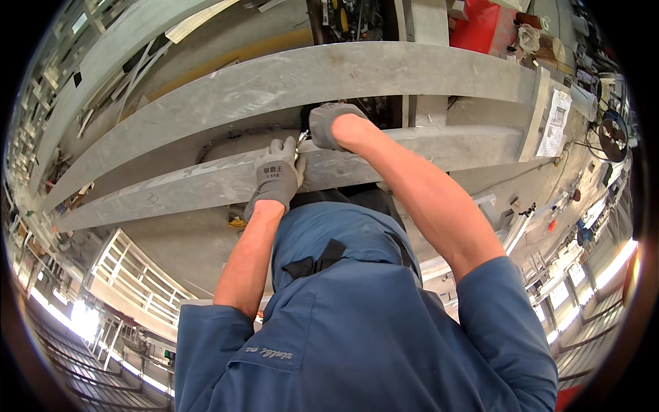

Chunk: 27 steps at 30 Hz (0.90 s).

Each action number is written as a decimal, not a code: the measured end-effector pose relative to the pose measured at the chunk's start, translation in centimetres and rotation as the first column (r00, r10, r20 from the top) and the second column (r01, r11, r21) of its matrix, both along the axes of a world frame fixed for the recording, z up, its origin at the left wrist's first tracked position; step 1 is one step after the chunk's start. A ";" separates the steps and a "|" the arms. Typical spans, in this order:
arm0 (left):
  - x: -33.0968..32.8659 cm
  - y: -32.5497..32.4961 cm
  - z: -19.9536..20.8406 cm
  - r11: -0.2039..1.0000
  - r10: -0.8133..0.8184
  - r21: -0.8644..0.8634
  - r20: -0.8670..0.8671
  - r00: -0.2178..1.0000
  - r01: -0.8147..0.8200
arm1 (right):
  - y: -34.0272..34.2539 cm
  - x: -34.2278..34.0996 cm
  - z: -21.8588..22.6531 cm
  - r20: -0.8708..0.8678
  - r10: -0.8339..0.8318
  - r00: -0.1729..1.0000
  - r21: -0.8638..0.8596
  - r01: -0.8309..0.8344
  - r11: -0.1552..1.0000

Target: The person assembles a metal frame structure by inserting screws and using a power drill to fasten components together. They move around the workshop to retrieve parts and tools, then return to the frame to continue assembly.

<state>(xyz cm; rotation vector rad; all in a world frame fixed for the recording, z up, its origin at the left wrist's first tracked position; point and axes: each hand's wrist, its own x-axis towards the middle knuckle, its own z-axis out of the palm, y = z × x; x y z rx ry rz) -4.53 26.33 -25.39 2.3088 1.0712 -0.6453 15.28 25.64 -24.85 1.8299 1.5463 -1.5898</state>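
Observation:
Grey work gloves cover both hands. My left hand (pixel 276 172) rests on the near grey metal beam (pixel 213 180), its fingers bent and drawn together by a slim silver tool tip (pixel 302 139). Whatever those fingers pinch is too small to make out. Just to the right and farther off, my right hand (pixel 329 126) is closed around the tool, whose dark body is mostly hidden behind the glove. The silver tip slants down from it toward the left fingers and the beam.
A second curved metal beam (pixel 274 86) lies beyond, and an end plate (pixel 534 117) links both at right. A printed sheet (pixel 555 123) lies beside it. Farther back are a tray of tools (pixel 350 20) and a red object (pixel 480 27). A white frame (pixel 137 278) stands near left.

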 end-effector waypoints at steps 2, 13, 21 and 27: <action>0.1 -0.1 0.1 1.000 0.011 0.006 -0.003 1.000 -0.011 | 0.8 -0.7 -0.4 -0.002 0.000 1.000 -0.059 -0.001 0.998; 0.8 -1.8 -0.1 0.992 0.008 0.124 -0.202 0.979 0.017 | -0.2 -5.1 4.7 0.087 0.173 0.981 -0.061 -0.168 0.984; 0.7 -2.3 0.1 0.982 0.113 0.155 -0.040 0.993 -0.105 | -2.8 -1.7 0.1 0.119 -0.097 0.988 -0.108 0.110 0.988; 0.9 -1.7 0.4 0.989 0.135 0.068 -0.045 0.990 -0.132 | -3.6 -0.5 -1.9 0.047 -0.476 0.878 -0.284 0.469 0.836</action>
